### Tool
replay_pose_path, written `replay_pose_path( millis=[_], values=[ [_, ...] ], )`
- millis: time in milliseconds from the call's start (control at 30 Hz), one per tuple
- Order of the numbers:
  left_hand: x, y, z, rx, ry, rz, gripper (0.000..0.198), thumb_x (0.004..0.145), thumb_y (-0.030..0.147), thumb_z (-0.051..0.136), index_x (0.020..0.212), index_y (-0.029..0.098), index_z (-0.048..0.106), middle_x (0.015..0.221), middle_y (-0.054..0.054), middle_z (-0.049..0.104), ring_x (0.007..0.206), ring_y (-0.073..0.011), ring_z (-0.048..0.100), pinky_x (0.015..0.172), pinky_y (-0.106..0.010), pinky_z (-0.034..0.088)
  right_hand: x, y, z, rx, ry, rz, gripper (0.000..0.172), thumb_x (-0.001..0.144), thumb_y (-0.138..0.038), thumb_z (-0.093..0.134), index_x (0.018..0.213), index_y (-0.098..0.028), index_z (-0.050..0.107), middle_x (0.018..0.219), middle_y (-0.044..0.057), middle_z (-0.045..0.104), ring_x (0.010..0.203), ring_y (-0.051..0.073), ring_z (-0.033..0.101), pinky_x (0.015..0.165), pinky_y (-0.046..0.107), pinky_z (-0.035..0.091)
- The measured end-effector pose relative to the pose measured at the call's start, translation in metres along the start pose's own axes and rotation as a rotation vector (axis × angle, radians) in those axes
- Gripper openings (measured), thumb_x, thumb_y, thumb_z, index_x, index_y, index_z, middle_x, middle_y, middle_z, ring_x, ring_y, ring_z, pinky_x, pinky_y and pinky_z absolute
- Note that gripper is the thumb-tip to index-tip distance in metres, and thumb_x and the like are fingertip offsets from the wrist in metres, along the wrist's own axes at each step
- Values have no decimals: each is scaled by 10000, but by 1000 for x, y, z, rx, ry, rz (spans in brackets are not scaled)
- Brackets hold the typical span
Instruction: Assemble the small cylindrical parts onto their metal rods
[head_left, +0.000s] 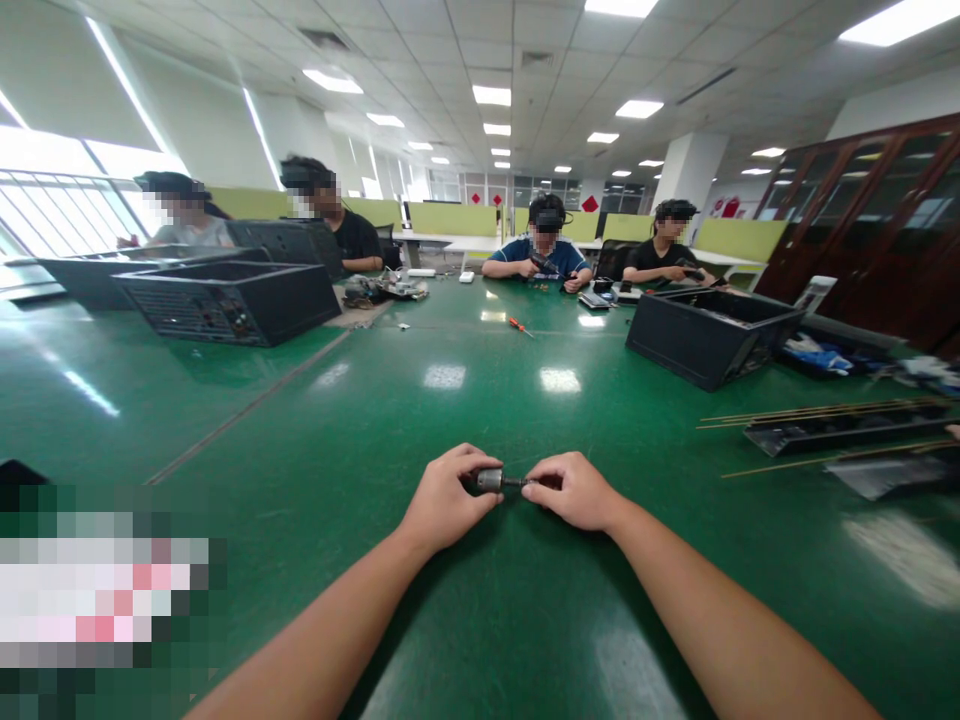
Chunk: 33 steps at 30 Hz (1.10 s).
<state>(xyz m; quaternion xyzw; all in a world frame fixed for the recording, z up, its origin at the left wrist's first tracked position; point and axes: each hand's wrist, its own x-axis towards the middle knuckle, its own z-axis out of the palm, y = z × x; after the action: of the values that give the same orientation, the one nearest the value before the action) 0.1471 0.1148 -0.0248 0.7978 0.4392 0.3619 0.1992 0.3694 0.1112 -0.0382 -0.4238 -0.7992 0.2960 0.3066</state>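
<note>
A small metal cylinder with a thin dark shaft lies between my two hands, just over the green tabletop. My left hand grips the cylinder's left end between thumb and fingers. The fingers of my right hand are pinched round the right end of the shaft. That end is mostly hidden by my fingertips.
An orange screwdriver lies further back. Black computer cases stand at the left and another case at the right. Metal strips and thin rods are at the right. Several people sit round the table.
</note>
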Motion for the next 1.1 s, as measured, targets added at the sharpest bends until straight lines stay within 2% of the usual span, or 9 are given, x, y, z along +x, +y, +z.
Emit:
replay_pose_path(
  millis=[800, 1100],
  values=[
    [0, -1, -3, 9, 4, 22, 283, 659, 183, 732, 939, 226, 725, 919, -16, 661, 835, -168, 638, 764, -287, 507, -2, 4, -4, 24, 0, 67, 227, 815, -324, 609, 832, -137, 736, 597, -2, 602, 549, 110, 495, 523, 216, 345],
    [1, -9, -4, 15, 3, 4, 300, 653, 198, 729, 951, 233, 724, 930, -17, 671, 845, -175, 642, 762, -288, 506, -2, 6, -5, 14, 5, 78, 223, 817, -327, 605, 818, -142, 729, 590, -2, 604, 543, 111, 503, 518, 214, 345]
  ],
)
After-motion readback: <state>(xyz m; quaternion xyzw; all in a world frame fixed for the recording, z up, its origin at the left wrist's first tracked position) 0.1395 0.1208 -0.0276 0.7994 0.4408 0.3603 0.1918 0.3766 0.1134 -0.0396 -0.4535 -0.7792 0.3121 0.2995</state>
